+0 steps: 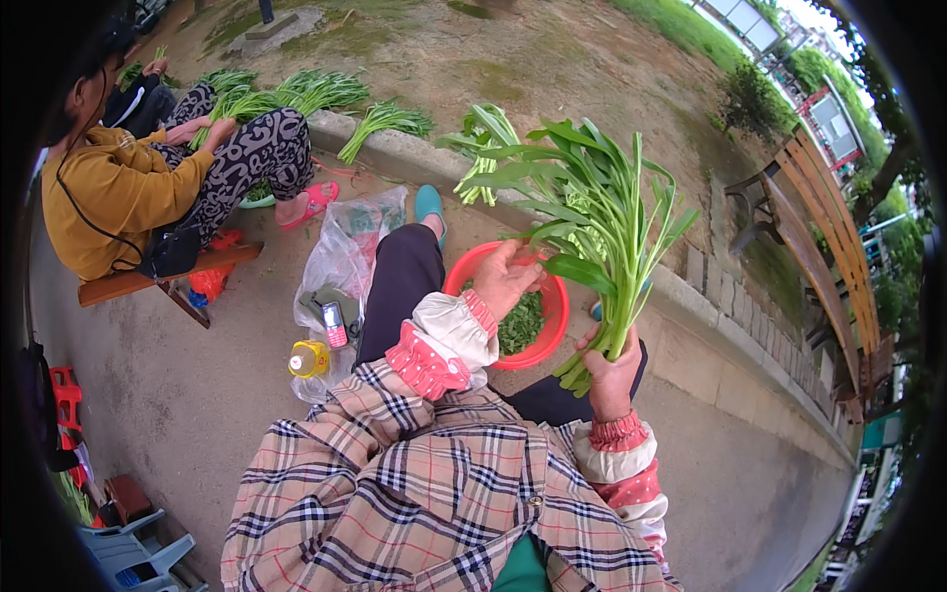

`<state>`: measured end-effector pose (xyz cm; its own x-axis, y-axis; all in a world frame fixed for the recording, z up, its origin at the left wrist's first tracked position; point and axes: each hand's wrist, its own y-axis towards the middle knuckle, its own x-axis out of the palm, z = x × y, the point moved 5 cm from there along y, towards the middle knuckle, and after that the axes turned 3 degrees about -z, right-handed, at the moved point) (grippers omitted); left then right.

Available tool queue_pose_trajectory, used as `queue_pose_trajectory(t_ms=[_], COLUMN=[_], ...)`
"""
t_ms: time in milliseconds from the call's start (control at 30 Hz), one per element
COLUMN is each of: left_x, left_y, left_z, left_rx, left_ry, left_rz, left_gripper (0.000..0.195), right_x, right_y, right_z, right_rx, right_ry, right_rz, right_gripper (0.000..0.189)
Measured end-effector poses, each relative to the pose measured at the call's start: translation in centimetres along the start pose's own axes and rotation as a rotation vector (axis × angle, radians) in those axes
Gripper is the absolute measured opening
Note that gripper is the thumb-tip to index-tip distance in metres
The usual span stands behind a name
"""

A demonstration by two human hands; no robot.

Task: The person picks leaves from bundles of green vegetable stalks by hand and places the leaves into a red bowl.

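My right hand (615, 366) is closed around the pale stem ends of an upright bunch of water spinach (618, 244). The long leaves fan out above it. Left of the bunch is my left hand (507, 277), its fingers curled close to the lower leaves. Whether a leaf is between those fingertips cannot be made out. Beneath my left hand stands a red-orange plastic basin (556, 325) with loose green leaves (520, 325) in it, partly hidden by the hand and sleeve. Beyond the bunch, more leafy stems (477, 174) lie on the concrete curb (444, 157).
A plastic bag (348, 251), a mobile phone (334, 324) and a yellow-labelled bottle (308, 360) lie left of my leg. Another person (133, 200) sits on a wooden stool (174, 274), holding green stems. Further bundles (388, 126) line the curb. A slatted bench (821, 259) stands right.
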<state>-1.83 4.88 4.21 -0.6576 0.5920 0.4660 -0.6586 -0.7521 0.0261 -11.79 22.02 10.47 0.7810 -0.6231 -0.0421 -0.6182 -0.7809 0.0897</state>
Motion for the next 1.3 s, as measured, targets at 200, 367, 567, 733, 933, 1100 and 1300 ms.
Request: queue_pose_trajectory(t_ms=[200, 367, 567, 733, 933, 1100, 1300], left_x=[-0.2, -0.7, -2.7, -3.5, -3.9, -4.7, -4.6], left_y=[-0.3, -1.1, -1.0, -1.1, -0.4, 1.6, 3.4], left_z=[-0.1, 0.5, 0.3, 2.1, 5.4, 6.1, 8.4], left_rx=[-0.021, -0.097, -0.124, -0.014, 0.355, 0.292, 0.256], left_ry=[-0.11, -0.097, 0.146, 0.37, 0.915, 0.686, 0.399], left_rz=[-0.13, -0.12, -0.05, 0.111, 0.201, 0.223, 0.272], left_gripper=[0.037, 0.035, 0.032, 0.024, 0.017, 0.016, 0.016], right_x=[-0.2, -0.2, -0.5, -1.6, -2.9, -3.4, -2.5], right_y=[-0.2, -0.3, -0.6, -1.0, -1.7, -2.2, -2.6], right_z=[0.3, 0.6, 0.7, 2.1, 3.6, 3.9, 2.5], right_rx=[0.034, 0.04, 0.042, 0.074, 0.118, 0.156, 0.165], right_ry=[0.003, 0.006, 0.06, 0.141, 0.306, 0.388, 0.37], right_rz=[-0.009, 0.002, 0.018, 0.063, 0.092, 0.08, 0.015], right_gripper=[0.055, 0.056, 0.055, 0.054, 0.049, 0.043, 0.047])
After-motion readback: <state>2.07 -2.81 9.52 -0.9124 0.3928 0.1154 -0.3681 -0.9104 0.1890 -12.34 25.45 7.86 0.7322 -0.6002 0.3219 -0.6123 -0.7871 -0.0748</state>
